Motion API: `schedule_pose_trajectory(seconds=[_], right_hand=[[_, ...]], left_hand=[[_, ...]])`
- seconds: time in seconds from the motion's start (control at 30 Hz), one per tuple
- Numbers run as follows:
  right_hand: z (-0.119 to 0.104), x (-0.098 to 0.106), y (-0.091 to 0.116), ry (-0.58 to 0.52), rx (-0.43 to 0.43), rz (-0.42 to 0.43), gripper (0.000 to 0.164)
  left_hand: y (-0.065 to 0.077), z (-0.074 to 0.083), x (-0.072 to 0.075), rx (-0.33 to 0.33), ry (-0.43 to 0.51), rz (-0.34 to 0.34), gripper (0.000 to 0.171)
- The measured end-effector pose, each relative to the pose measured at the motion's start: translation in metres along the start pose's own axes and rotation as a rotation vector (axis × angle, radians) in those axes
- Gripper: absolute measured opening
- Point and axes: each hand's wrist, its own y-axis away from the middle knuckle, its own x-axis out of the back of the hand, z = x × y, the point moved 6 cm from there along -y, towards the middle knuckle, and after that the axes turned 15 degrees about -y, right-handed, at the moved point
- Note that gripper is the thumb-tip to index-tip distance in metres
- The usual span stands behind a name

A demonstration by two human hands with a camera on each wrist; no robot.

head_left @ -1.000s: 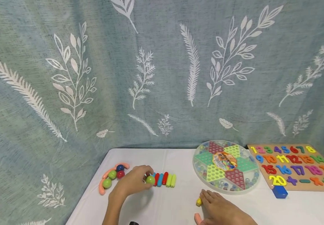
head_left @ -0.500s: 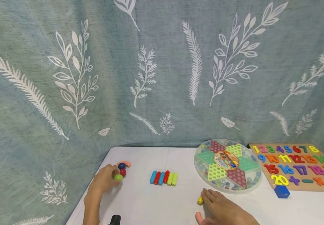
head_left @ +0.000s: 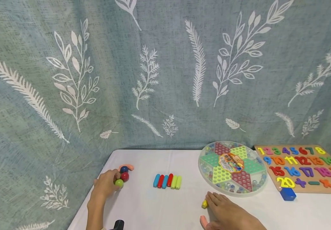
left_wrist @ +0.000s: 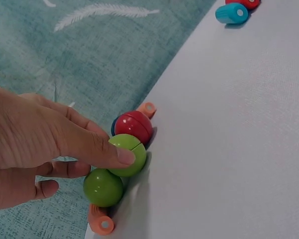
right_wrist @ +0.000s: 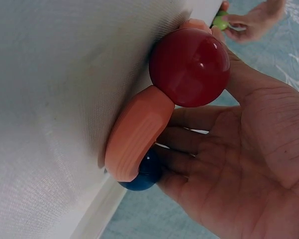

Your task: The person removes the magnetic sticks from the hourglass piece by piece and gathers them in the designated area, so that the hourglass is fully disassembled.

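My left hand (head_left: pixel 103 185) is at the table's left edge, thumb and fingers pinching a green ball (left_wrist: pixel 130 168). Directly beside that ball sit a red ball (left_wrist: pixel 133 124) and a second green ball (left_wrist: pixel 103 188), with curved orange pieces (left_wrist: pixel 100 223) at either end. A blue ball (head_left: pixel 124 169) is behind the red one. My right hand (head_left: pixel 225 212) rests on the table with fingers extended, beside a small yellow piece (head_left: pixel 204 204). Along its palm side, the right wrist view has another red ball (right_wrist: pixel 189 67), a curved orange piece (right_wrist: pixel 139 134) and a partly hidden blue ball (right_wrist: pixel 144 174).
Blue, red and lime sticks (head_left: pixel 167 181) lie in a row mid-table. Behind my right hand is a round star-patterned marble board (head_left: pixel 201 172). A wooden number board (head_left: pixel 320 190) and a blue block (head_left: pixel 288 194) are at the right. A dark object (head_left: pixel 118 225) shows at my left wrist.
My left hand has carried the green ball left, from beside the stick row to the ball cluster at the left edge. My right hand stays in place.
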Motion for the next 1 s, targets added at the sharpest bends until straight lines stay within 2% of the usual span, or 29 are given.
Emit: schedule_pose_trajectory(seconds=[0.3, 0.4, 0.47, 0.57, 0.63, 0.7, 0.8, 0.83, 0.9, 1.0], right_hand=[[0.000, 0.003, 0.000, -0.002, 0.001, -0.003, 0.079], [0.000, 0.004, 0.002, -0.020, 0.048, -0.019, 0.079], [0.000, 0.007, 0.003, -0.042, 0.099, -0.032, 0.081], [-0.002, 0.012, 0.007, -0.079, 0.190, -0.040, 0.079], [-0.004, 0.018, 0.010, -0.087, 0.276, -0.005, 0.072], [-0.004, 0.026, 0.013, -0.077, 0.327, 0.061, 0.063], [0.000, 0.037, 0.016, -0.043, 0.329, 0.175, 0.052], [0.003, 0.039, 0.016, -0.040, 0.300, 0.197, 0.051], [0.007, 0.042, 0.015, -0.013, 0.262, 0.230, 0.048], [0.010, 0.044, 0.013, 0.041, 0.262, 0.262, 0.042]], left_hand=[[0.000, 0.003, 0.009, -0.026, -0.010, 0.038, 0.031], [0.001, 0.014, 0.017, -0.067, -0.027, 0.059, 0.029], [0.002, 0.029, 0.021, -0.115, -0.009, 0.077, 0.028], [0.005, 0.066, 0.023, -0.254, 0.085, 0.069, 0.024], [0.010, 0.097, 0.021, -0.354, 0.154, 0.028, 0.022], [0.016, 0.132, 0.016, -0.481, 0.199, -0.015, 0.020], [0.029, 0.187, 0.000, -0.622, 0.204, -0.098, 0.021], [0.033, 0.203, -0.007, -0.654, 0.194, -0.128, 0.022], [0.042, 0.231, -0.024, -0.672, 0.177, -0.209, 0.024], [0.050, 0.260, -0.052, -0.673, 0.127, -0.274, 0.031]])
